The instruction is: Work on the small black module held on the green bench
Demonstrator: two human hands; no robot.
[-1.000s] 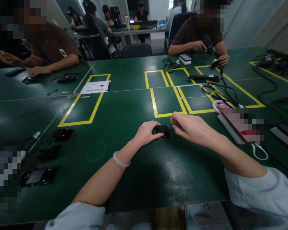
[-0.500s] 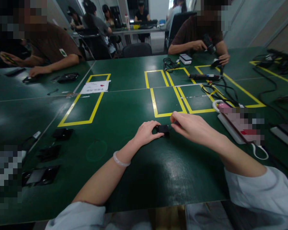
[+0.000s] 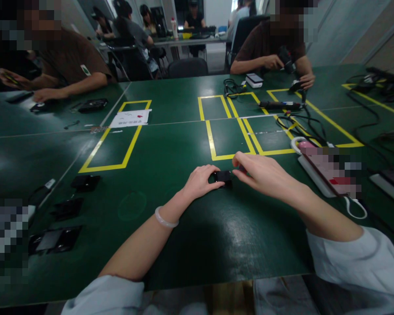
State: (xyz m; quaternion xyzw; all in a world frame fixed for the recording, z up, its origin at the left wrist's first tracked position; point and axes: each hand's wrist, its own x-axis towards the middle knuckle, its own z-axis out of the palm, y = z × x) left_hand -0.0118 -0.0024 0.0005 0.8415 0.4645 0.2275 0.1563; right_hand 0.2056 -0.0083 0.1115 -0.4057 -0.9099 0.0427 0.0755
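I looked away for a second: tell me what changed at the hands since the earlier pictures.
Very little. The right hand edged slightly left and down, its fingertips now closer to the black part. The left hand stayed on the part's left side, and the part stayed in place on the table. Nothing was picked up or let go. Whether the right hand pinches something small cannot be told.

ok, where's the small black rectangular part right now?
Head view, centre: the small black rectangular part sits on the green table, pinched between the left hand and right hand, just below the yellow taped rectangle.
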